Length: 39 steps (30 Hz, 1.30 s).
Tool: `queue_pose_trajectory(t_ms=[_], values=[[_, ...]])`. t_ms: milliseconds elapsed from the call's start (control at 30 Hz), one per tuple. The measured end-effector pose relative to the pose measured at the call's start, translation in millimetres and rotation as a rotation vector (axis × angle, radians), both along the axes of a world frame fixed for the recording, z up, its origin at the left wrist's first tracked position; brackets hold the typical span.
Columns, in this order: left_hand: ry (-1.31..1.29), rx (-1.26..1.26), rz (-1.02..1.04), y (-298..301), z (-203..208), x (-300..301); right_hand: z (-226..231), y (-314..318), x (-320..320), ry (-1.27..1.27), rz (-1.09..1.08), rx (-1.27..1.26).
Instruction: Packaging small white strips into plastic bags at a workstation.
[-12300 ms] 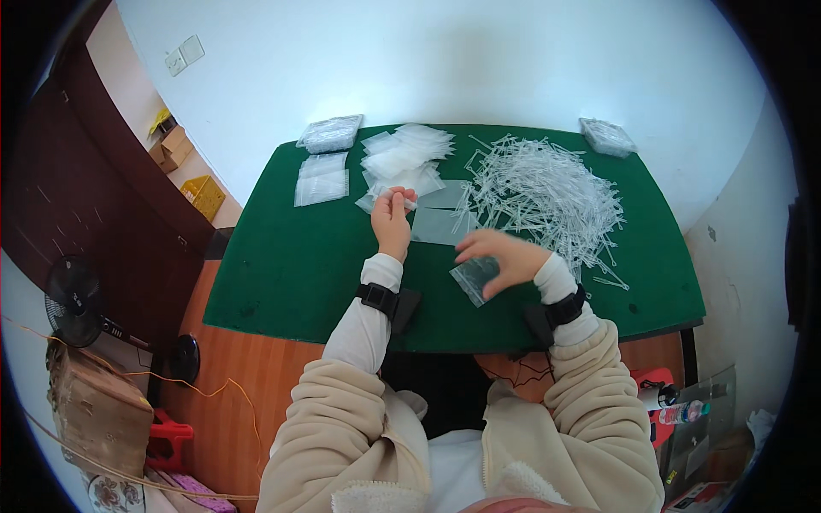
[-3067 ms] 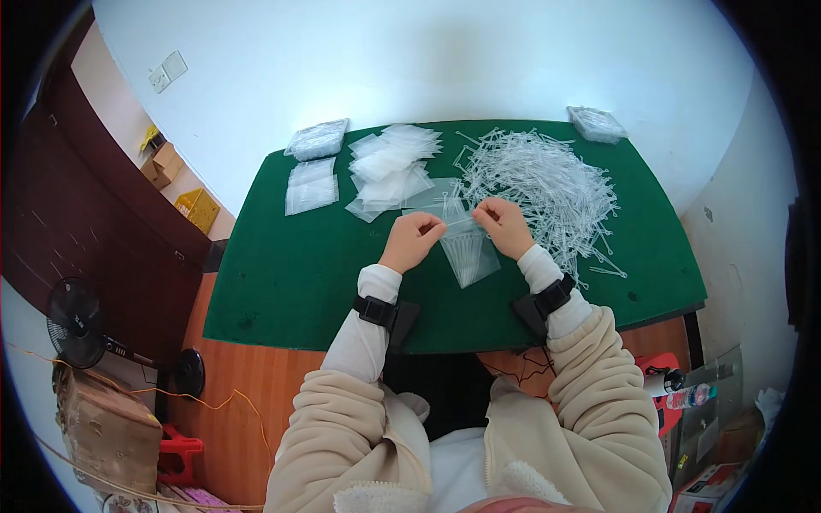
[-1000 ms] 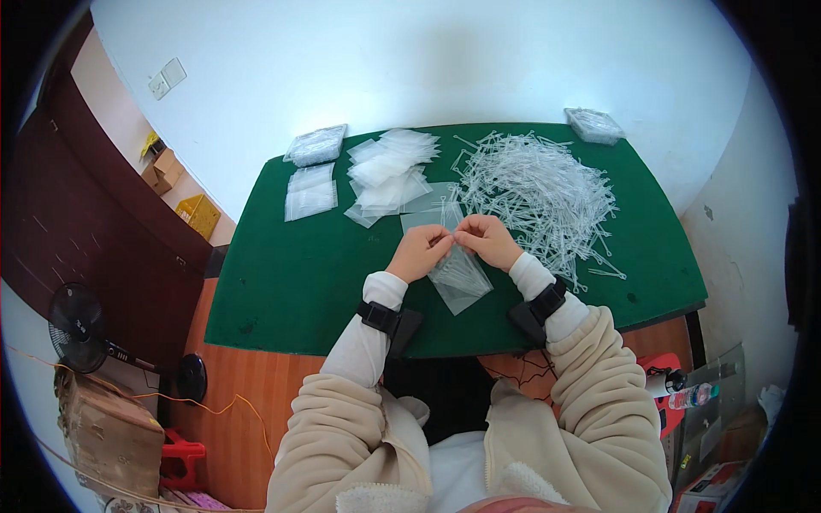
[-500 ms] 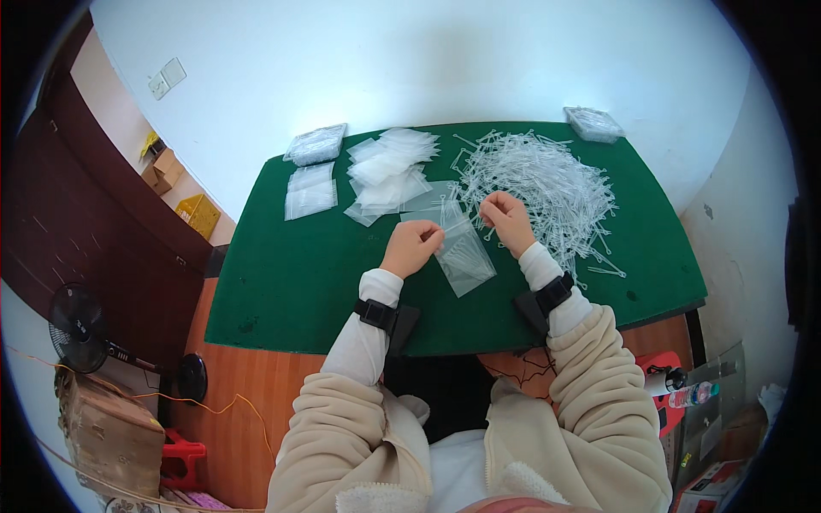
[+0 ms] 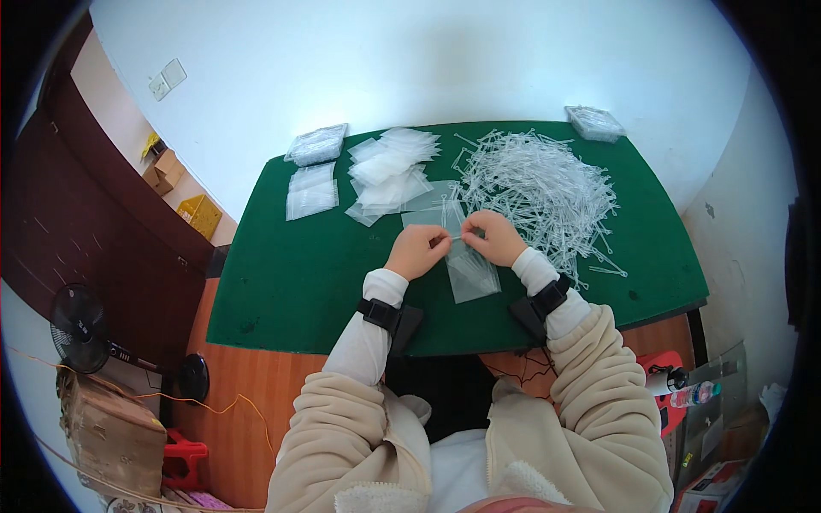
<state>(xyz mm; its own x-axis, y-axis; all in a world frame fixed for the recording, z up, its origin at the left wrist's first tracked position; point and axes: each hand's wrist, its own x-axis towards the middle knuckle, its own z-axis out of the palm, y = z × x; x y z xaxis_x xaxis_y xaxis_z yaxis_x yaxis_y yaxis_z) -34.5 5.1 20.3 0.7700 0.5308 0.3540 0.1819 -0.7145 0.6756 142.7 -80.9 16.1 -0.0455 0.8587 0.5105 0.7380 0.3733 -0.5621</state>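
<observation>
Clear bag (image 5: 475,282) pinched by left hand (image 5: 419,251) and right hand (image 5: 495,238), green tabletop (image 5: 291,282), white wall (image 5: 359,60), brown door (image 5: 111,197)

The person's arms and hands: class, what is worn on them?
The left hand and right hand are bare. Beige outer sleeves, bunched in folds, leave white inner sleeves showing. Each wrist bears a black strap with a dark blocky attachment.

A fleece-trimmed beige jacket (image 5: 530,432) shows a white top (image 5: 456,466) inside it, white cuffs (image 5: 359,346) and black wrist straps (image 5: 376,313) beyond its bunched sleeves (image 5: 333,398).
</observation>
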Motion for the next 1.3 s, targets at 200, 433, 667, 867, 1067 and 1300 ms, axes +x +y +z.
queue_pose_trajectory(t_ms=[200,433,667,867,1067,1300], values=[[-0.005,-0.024,-0.001,-1,0,0,4,-3,3,-0.047,-0.019,0.015],[0.038,0.064,-0.088,-5,-1,1,5,-5,-4,-0.122,0.112,0.045],[0.010,-0.095,-0.053,-3,2,0,1,-1,5,-0.120,0.058,0.012],[-0.086,-0.342,-0.050,4,3,-4,4,0,19,0.161,-0.030,-0.082],[-0.175,-0.494,-0.103,2,5,-4,4,2,19,0.454,-0.033,-0.141],[-0.298,-0.666,-0.137,8,2,-3,4,3,13,0.980,0.156,-0.377]])
